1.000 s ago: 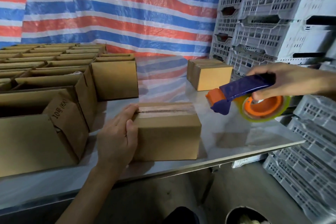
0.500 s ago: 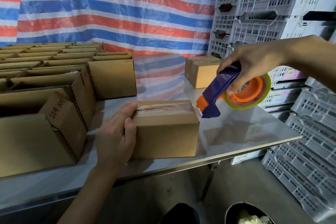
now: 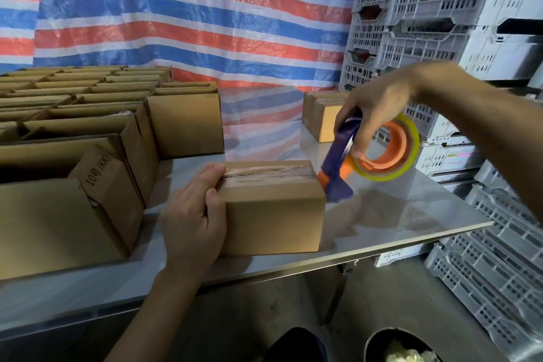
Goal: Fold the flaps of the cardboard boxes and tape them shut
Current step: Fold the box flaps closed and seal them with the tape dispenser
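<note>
Clasping the box (image 3: 273, 220) in my left hand (image 3: 194, 220), I grip the dispenser (image 3: 340, 156) in my right hand (image 3: 376, 106). Slippage may skew the tape (image 3: 264, 176).

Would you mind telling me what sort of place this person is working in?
Probably a small packing area: rows of open cardboard boxes, stacked plastic crates, a striped tarpaulin backdrop.
</note>
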